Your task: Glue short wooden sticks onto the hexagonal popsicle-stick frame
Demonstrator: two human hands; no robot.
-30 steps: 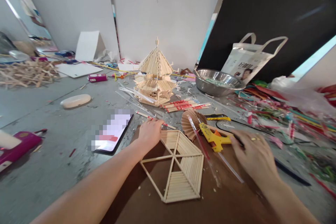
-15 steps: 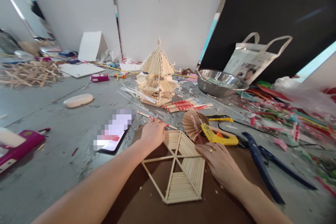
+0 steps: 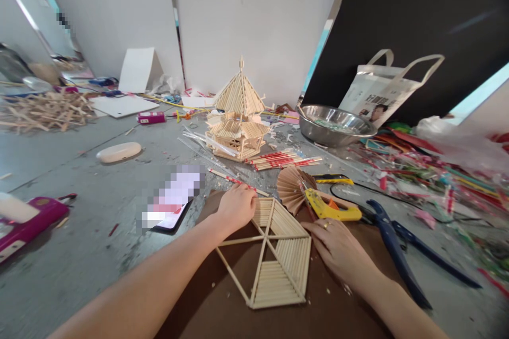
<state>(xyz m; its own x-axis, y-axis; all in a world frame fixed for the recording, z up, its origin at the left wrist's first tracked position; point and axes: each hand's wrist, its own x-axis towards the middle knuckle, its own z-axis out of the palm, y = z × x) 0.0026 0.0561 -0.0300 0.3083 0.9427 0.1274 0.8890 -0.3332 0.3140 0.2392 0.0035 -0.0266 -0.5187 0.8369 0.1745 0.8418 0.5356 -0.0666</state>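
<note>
A flat hexagonal frame of thin wooden sticks [image 3: 284, 254] lies on a brown board [image 3: 222, 312], some of its triangular sections filled with parallel sticks. At its upper-left edge is my left hand [image 3: 237, 206], fingers curled closed on the frame. My right hand [image 3: 338, 246], a ring on one finger, rests its fingertips at the right corner. From its fingers a thin reddish, see-through stick [image 3: 309, 200] rises, seemingly held; the thumb is hidden. Just beyond lie a yellow glue gun [image 3: 333, 208] and a brown pleated paper fan [image 3: 293, 188].
Behind stands a stick-built pavilion model [image 3: 239, 122], with red-marked sticks [image 3: 282, 159] before it. A phone [image 3: 175, 204] lies left; blue-handled pliers [image 3: 393, 249] and a yellow utility knife [image 3: 330, 179] lie right. Farther back are a metal bowl [image 3: 338, 126] and plastic scraps [image 3: 433, 169].
My left hand has slid slightly right along the frame's edge. My right hand and the reddish stick have shifted a little right. The frame has stayed put.
</note>
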